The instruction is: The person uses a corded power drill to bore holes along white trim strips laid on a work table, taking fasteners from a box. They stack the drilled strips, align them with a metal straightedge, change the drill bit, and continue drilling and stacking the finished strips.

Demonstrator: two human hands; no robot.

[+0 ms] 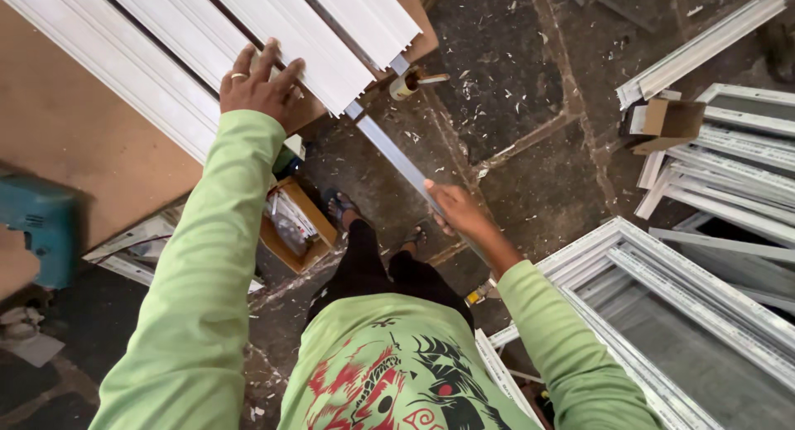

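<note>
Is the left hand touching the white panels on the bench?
Touching. The head view shows the left hand lying flat, fingers spread, on the ends of the white panels, with no gap between them.

A: packaging in view?
B: open brown cardboard box (291,227) on floor under surface edge, packets inside. Second brown cardboard box (669,124), open, on floor by white frames at right

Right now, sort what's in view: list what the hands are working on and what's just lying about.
In hand:
left hand flat on the white ribbed plastic panels on the brown board table
right hand gripping the long grey metal strip

Lying about:
teal power drill
open cardboard box
white window frames
</note>
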